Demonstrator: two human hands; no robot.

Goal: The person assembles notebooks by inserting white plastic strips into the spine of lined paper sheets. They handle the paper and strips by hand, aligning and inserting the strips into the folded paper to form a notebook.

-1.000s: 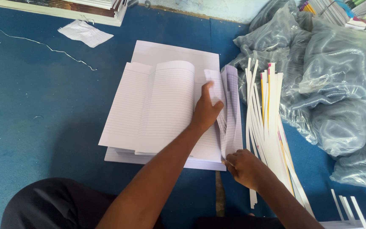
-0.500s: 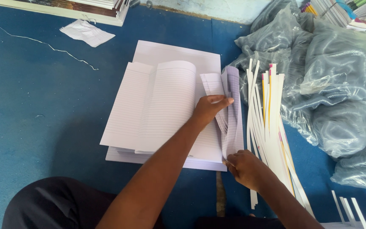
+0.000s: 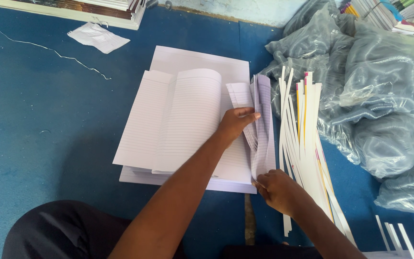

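Lying open on a blue floor [image 3: 39, 144], a stack of ruled paper sheets [image 3: 178, 120] is spreading out under both hands, with a plain white sheet [image 3: 192, 60] showing beneath it at the far side. The left hand [image 3: 235, 123] is resting on the right half of the stack, its fingers curling round the edge of a raised bundle of pages [image 3: 263, 120] that is standing nearly upright along the stack's right side; the grip there is closed on those pages, thumb toward the person and fingertips tucked in among the leaves. The right hand [image 3: 276, 189] is sitting at the near right corner of the same bundle, fingers pinching its lower edge, so this grip is closed on the pages as well. A single curved sheet is arching up over the middle of the stack, just left of the left hand.

Just beside the bundle on the right, a fan of long white paper strips [image 3: 307, 144] is lying on the floor, some with yellow or pink edges, running from near the bags down past the right forearm. Grey plastic bags [image 3: 384, 96] are heaping up at the right, touching the far ends of the strips. A crumpled piece of paper [image 3: 97, 37] and a thin white string [image 3: 49, 50] are lying at the far left, well apart from the stack. Dark trousers [image 3: 63, 235] are showing at the near edge.
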